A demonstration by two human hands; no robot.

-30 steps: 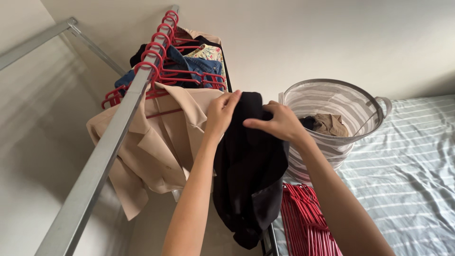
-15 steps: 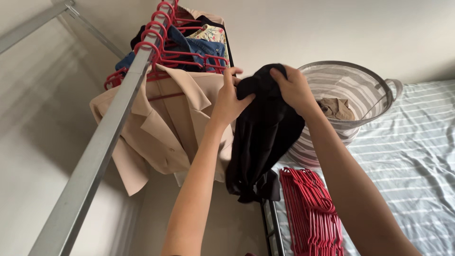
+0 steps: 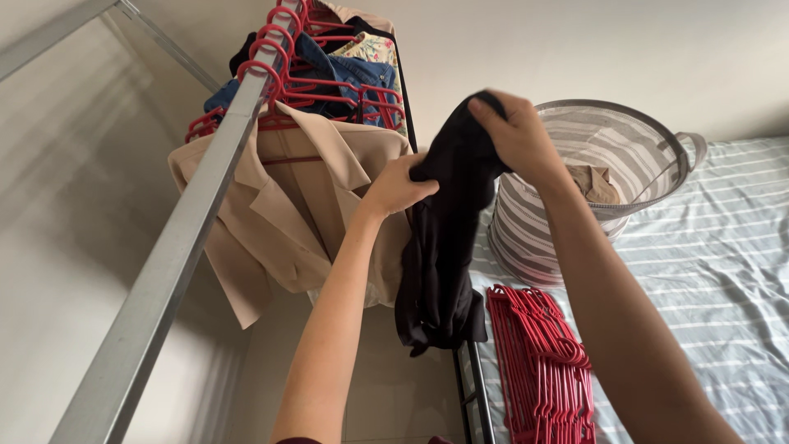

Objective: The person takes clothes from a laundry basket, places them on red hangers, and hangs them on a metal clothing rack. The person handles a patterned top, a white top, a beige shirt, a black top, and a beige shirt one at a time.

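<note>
Both my hands hold up a black garment [image 3: 444,247] in front of me. My left hand [image 3: 399,185] grips its upper left part at about chest height. My right hand [image 3: 518,131] pinches the top edge a little higher and to the right. The cloth hangs down limp below them, over the edge of the bed. Just left of it a beige jacket [image 3: 279,205] hangs on a red hanger from the grey metal rail [image 3: 181,247].
More clothes on red hangers [image 3: 329,66] crowd the far end of the rail. A striped laundry basket [image 3: 592,181] with some cloth inside stands on the striped bed [image 3: 707,271]. A pile of red hangers [image 3: 542,362] lies on the bed's near edge.
My hands have lifted the black garment higher and moved apart, the right hand going up and right. The view has tilted, so the rail and basket sit lower in frame.
</note>
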